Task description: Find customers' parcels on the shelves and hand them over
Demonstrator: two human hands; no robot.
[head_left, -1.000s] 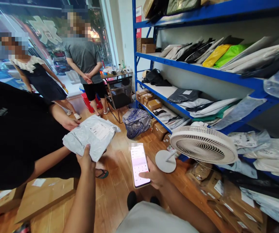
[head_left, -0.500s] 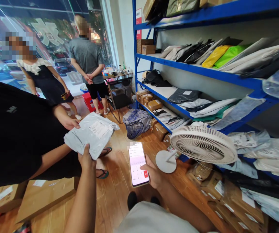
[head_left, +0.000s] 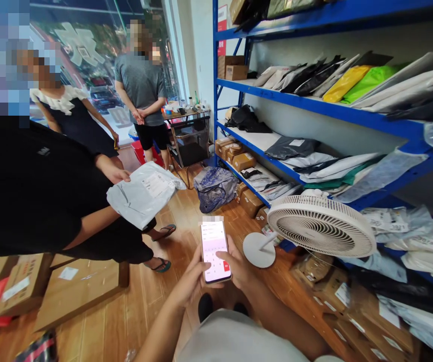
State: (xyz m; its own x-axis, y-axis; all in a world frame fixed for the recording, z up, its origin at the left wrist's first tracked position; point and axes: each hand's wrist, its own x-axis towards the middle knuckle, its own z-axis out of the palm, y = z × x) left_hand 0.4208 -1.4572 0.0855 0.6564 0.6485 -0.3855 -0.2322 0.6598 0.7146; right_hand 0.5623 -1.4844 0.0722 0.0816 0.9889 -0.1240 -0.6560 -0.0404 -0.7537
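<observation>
A smartphone [head_left: 213,246] with a lit screen and a number keypad is held upright in front of me. My left hand [head_left: 192,276] grips its left side, thumb over the lower keys. From the right, my right hand [head_left: 239,266] wraps the phone, its thumb on the keypad. To the left, a person in a black shirt holds a pale grey parcel bag [head_left: 141,198] in both hands; a white label and a number tag show on it.
Blue shelves [head_left: 254,85] full of parcels run along the right. A white fan [head_left: 322,226] stands before them. Cardboard boxes [head_left: 84,291] lie on the floor at left, a purple-blue bag [head_left: 214,188] farther ahead. Two more people stand near the window.
My left hand has let go of the grey parcel bag and moved right onto the phone. The person in black now holds the bag alone. My right hand keeps the phone.
</observation>
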